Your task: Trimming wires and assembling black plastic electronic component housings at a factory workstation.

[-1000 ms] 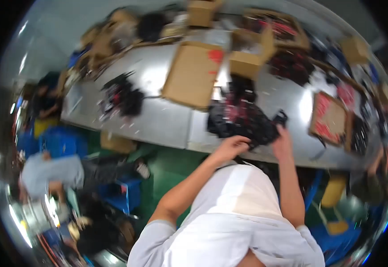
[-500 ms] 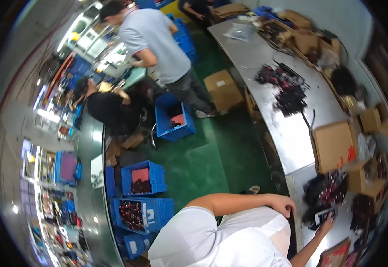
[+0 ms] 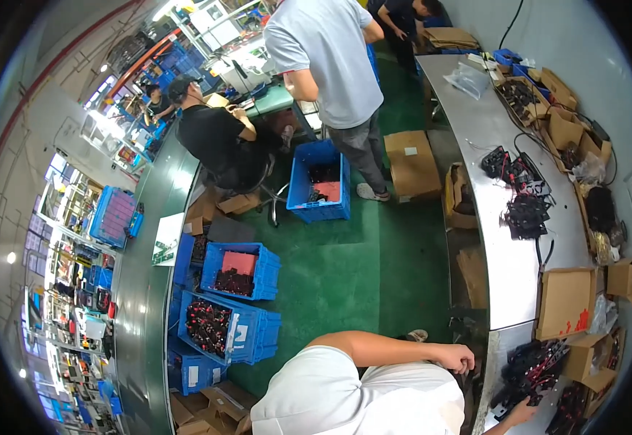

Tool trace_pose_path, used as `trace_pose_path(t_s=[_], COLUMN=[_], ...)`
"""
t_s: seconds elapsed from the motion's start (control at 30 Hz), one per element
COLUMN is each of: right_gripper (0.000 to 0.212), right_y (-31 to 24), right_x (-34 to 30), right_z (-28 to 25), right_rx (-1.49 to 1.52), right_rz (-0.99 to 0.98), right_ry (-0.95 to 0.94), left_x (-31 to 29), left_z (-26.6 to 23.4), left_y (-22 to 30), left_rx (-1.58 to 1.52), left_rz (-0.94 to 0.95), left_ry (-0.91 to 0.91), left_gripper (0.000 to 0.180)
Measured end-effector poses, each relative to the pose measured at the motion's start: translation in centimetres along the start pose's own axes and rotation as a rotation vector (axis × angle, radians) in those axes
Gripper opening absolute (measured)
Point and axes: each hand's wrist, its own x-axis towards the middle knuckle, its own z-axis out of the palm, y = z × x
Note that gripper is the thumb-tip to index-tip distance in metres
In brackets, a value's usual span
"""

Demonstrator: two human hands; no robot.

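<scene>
My left hand (image 3: 455, 357) hangs beside the bench edge, its fingers curled in and nothing visible in them. On the near part of the metal bench (image 3: 506, 346), my right hand (image 3: 522, 412) is low over a heap of black parts with red bits (image 3: 533, 366). Its fingers are bent against something dark at the heap's near side. A pale edge shows beside them, but I cannot make out what it belongs to. Farther up the bench lies another group of black and red parts (image 3: 522, 188) with short cables.
Open cardboard boxes (image 3: 566, 301) line the bench's right side. Blue crates (image 3: 240, 270) of parts stand at left by a long green-topped counter (image 3: 142, 304). A person in a grey shirt (image 3: 327, 61) stands ahead, near a seated person in black (image 3: 218, 138).
The view has swung, shifting the scene. A white-framed, flat, phone-like device was plain in my right hand before; now its face is out of sight. My left hand stays curled by the bench edge.
</scene>
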Motion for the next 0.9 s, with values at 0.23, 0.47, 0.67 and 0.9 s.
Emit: trace_pose_path(t_s=[0.23,0.47,0.67,0.9], right_gripper=[0.053,0.046,0.046,0.044], right_y=[-10.0,-9.3,-7.1,0.6], right_x=[-7.2,-10.9,-15.2,-21.3], right_z=[-4.3,-9.5,-9.5,-8.1], right_rx=[0.374,0.470,0.594,0.521], right_rz=[-0.377,-0.325,-0.126,0.094], right_ry=[0.145,0.091,0.157,0.048], left_x=[-1.7,0.8,0.9,4.5], left_z=[-0.1,0.7,0.0,3.7], left_y=[1.6,1.5,-0.1,-0.4], left_rx=[0.035,0.120,0.040,0.125], left_rz=[-0.138,-0.066,-0.234,-0.267], left_ry=[-0.010,-0.151,-0.149,-0.307], left_gripper=[0.039,0.031,0.030,0.031])
